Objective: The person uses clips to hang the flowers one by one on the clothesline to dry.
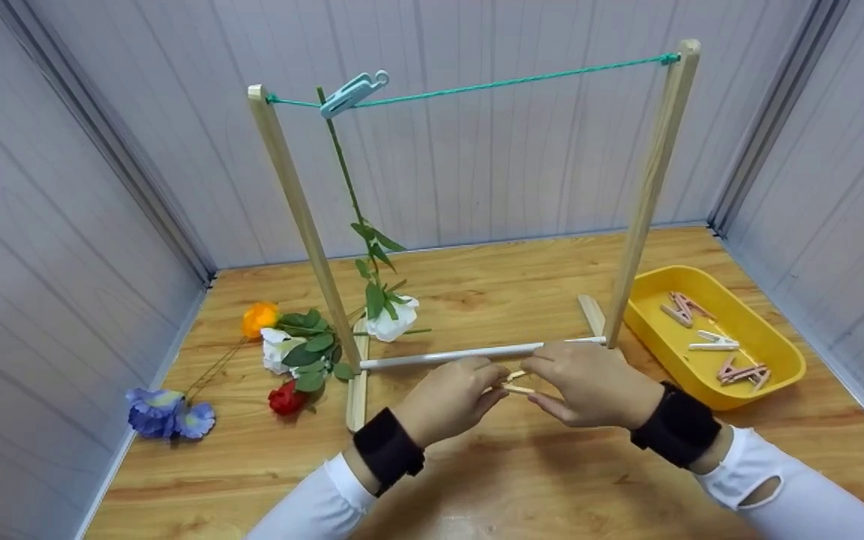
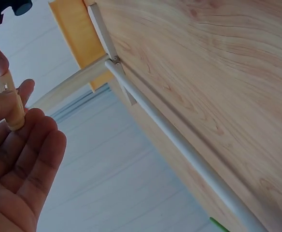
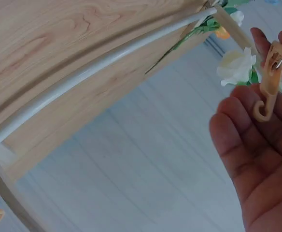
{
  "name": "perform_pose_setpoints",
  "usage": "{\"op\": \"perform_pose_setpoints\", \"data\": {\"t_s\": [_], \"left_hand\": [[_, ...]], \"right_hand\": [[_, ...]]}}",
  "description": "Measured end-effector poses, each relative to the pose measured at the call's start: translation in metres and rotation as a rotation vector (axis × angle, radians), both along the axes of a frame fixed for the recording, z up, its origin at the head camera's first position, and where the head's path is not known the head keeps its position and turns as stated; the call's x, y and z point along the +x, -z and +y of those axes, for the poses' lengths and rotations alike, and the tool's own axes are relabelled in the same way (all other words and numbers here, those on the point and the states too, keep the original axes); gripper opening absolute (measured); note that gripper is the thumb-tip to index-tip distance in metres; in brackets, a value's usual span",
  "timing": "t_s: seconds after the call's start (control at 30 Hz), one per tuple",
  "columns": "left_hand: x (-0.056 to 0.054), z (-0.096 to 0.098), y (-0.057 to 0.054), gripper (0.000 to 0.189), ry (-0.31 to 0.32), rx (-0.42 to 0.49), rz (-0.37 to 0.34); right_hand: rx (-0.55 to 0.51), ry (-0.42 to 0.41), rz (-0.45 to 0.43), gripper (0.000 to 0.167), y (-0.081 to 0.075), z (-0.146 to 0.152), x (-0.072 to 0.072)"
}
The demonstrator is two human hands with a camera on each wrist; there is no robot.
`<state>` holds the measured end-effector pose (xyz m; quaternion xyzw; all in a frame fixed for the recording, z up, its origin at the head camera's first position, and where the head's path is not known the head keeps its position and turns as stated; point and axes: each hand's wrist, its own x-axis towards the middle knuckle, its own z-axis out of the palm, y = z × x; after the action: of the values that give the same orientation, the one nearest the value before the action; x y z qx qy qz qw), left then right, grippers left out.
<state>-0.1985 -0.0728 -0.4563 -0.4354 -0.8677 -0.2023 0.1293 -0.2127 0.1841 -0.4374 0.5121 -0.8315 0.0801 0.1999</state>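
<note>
A beige clothespin (image 1: pixel 518 389) is held between my two hands, low in front of the rack's white bar. My left hand (image 1: pixel 451 399) pinches one end of it with thumb and fingers. At the other end, my right hand (image 1: pixel 589 384) grips it; in the right wrist view the hooked clothespin (image 3: pixel 271 84) lies against the fingers. Part of it is hidden by fingertips. Behind the hands, a white rose (image 1: pixel 393 319) hangs head down from the green cord (image 1: pixel 492 86), its stem clipped by a light blue clothespin (image 1: pixel 351 94).
A wooden rack with posts (image 1: pixel 301 217) and a white crossbar (image 1: pixel 451 355) stands ahead. Left of it lie a blue flower (image 1: pixel 166 412), an orange flower (image 1: pixel 259 320), a red rose (image 1: pixel 286 398) and a white flower (image 1: pixel 278 349). A yellow tray (image 1: pixel 784 345) at right holds several clothespins.
</note>
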Motion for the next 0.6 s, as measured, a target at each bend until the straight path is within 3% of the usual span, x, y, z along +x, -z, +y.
{"op": "perform_pose_setpoints", "data": {"t_s": [0.13,0.23,0.3,0.37,0.53,0.6], "left_hand": [[0.001,-0.008,-0.002,0.021,-0.025,-0.002,-0.017],[-0.001,-0.023,-0.008,0.027,-0.089,0.038,-0.073],[-0.003,-0.038,-0.013,0.027,-0.139,0.092,-0.06],[-0.007,-0.055,-0.019,0.023,-0.169,0.167,0.003],[-0.023,-0.1,-0.025,0.005,-0.185,0.391,0.277],[-0.03,-0.117,-0.026,0.005,-0.213,0.492,0.351]], "right_hand": [[-0.015,-0.022,0.027,0.028,0.002,-0.001,0.0],[-0.054,-0.036,0.049,0.025,0.004,0.001,-0.003],[-0.072,-0.04,0.06,0.025,0.005,0.004,-0.005],[-0.086,-0.041,0.069,0.025,0.007,0.007,-0.007],[-0.112,-0.047,0.076,0.022,0.011,0.01,-0.009],[-0.119,-0.05,0.073,0.019,0.012,0.01,-0.009]]}}
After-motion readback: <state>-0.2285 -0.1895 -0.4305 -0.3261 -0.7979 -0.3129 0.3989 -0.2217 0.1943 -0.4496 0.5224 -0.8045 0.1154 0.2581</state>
